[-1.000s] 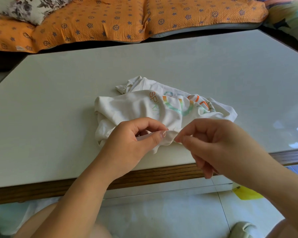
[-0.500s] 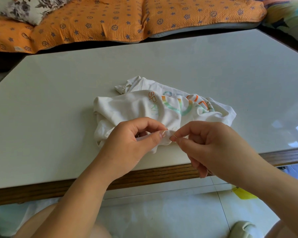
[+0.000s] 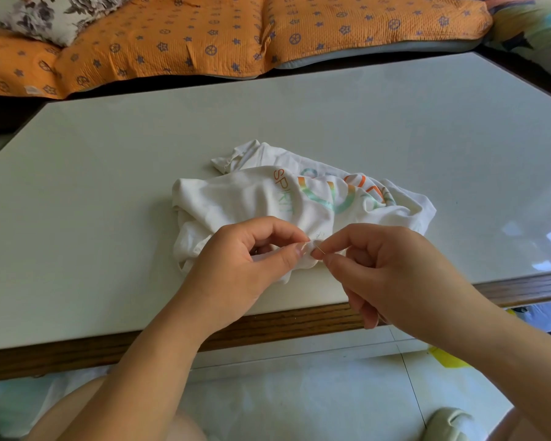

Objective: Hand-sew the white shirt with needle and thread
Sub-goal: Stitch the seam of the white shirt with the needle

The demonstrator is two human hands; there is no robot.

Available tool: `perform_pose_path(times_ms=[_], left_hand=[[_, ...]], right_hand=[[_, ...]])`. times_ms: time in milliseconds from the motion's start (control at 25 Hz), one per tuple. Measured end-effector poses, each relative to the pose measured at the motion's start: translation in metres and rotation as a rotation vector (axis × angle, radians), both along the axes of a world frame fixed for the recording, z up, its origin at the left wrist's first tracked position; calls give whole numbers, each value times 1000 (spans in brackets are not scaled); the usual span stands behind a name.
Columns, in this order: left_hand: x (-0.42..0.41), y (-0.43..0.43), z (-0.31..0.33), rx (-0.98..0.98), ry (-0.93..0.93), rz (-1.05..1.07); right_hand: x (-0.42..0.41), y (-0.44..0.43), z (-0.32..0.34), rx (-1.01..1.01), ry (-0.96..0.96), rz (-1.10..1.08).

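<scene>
While the left hand (image 3: 236, 272) pinches the white shirt (image 3: 236, 198) and the right hand (image 3: 395, 275) the needle (image 3: 319, 250) beside it, the shirt lies bunched beyond both on a pale table (image 3: 109, 160), orange cushions (image 3: 204, 33) farther back.

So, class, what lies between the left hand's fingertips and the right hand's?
In the head view, a pinched fold of white shirt and the thin needle.

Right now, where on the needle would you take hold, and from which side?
Take the needle by its short bare shaft, coming from the right. Its far end seems to sit in the fold of the white shirt that the left hand pinches, so only the right-hand side is free. The right hand pinches it there.
</scene>
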State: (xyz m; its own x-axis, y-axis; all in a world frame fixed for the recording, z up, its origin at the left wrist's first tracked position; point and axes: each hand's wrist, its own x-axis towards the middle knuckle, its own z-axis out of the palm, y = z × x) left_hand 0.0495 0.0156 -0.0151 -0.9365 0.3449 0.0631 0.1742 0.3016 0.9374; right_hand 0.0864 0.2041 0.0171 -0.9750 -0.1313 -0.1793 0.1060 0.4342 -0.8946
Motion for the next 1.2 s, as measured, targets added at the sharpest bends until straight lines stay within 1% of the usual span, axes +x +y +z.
perform_pose_path(times_ms=[240,400,520,640,840,920,1080,1120,1200], left_hand=[[3,5,-3,-8,43,41],[4,9,-6,-14,77,94],[4,12,-7,17,91,105],[5,14,-11,6,141,103],[7,13,-9,-28,188,105],[8,13,-7,-32,185,110],[8,13,-2,-9,117,137],[9,13,0,4,90,132],[10,13,2,32,51,115]], right_hand=[[0,-6,-7,18,6,-63],[0,-9,-8,-46,-2,-80],[-1,-10,-8,-128,-9,-102],[-3,-12,-9,-218,-3,-132],[-6,-14,-10,-201,-12,-91],[-7,-14,-9,-163,25,-94],[-19,-4,1,-35,237,-202],[-23,0,4,-53,257,-214],[-28,4,10,-155,233,-170]])
